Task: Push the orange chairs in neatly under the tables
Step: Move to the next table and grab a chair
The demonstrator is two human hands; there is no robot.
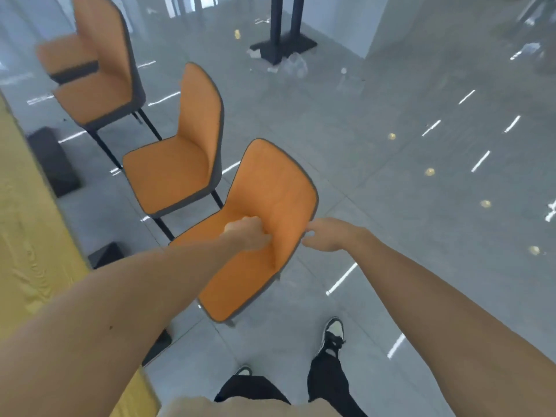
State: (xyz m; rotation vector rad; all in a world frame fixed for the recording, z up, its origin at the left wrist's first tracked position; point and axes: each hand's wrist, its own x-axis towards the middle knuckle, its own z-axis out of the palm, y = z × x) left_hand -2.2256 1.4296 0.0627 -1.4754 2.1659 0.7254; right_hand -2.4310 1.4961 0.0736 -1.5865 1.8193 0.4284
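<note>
The nearest orange chair (270,188) stands in front of me, turned at an angle, its seat pointing toward the yellow wooden table (27,236) on the left. My left hand (248,233) grips the near edge of its backrest from the seat side. My right hand (326,236) is at the backrest's outer edge with fingers spread, just touching or a hair off it. A second orange chair (177,164) stands beyond, a third (102,85) farther back, and a fourth (63,57) shows at the top left.
Black table bases (54,161) stand on the grey tiled floor under the table edge. A black table post (281,28) with litter around it stands at the top centre. Open floor stretches to the right. My feet (332,335) are right behind the chair.
</note>
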